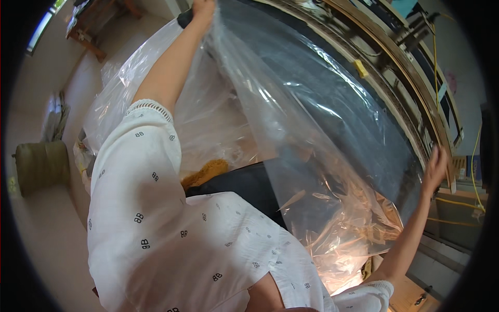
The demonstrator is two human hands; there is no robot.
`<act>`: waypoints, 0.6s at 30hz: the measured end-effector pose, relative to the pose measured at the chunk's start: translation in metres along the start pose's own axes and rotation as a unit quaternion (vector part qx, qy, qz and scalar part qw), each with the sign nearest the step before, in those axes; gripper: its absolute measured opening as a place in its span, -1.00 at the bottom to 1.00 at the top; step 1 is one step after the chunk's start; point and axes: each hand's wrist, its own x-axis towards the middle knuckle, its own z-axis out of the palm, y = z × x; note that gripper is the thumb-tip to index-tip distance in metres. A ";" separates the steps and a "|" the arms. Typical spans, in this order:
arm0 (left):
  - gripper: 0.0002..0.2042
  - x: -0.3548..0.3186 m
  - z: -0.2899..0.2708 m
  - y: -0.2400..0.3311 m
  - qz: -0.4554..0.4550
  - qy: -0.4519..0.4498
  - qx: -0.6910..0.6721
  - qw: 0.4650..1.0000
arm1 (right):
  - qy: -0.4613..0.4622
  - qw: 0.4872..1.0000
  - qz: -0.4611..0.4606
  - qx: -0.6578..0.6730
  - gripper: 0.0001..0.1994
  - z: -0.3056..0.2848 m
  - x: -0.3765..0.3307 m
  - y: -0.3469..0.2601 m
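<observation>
My left hand point(204, 9) is raised at the top edge of the head view, closed on a gathered part of a clear plastic sheet point(244, 88); its fingertips are partly cut off. From there the sheet hangs in loose folds and spreads over a large dark panel point(332, 88). Far to the right, my right hand point(435, 169) is at the end of a curved-looking wooden rail point(403, 60), with its fingers around the edge. Lower down, the crinkled plastic catches a warm orange light. Dark trousers point(239, 190) show below the sheet, beside a fuzzy mustard-coloured thing point(208, 172).
An olive padded seat point(42, 167) stands at the left. A wooden table point(86, 36) is at the far left. Beyond the rail run yellow cords point(435, 67), and a small yellow piece point(360, 68) sits on the frame's edge. Wooden boards point(416, 291) lie at lower right.
</observation>
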 end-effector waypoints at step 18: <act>-0.85 0.004 0.010 0.002 0.002 0.113 -0.046 0.993 | -0.199 0.763 0.110 0.605 -0.78 0.296 0.061 -0.469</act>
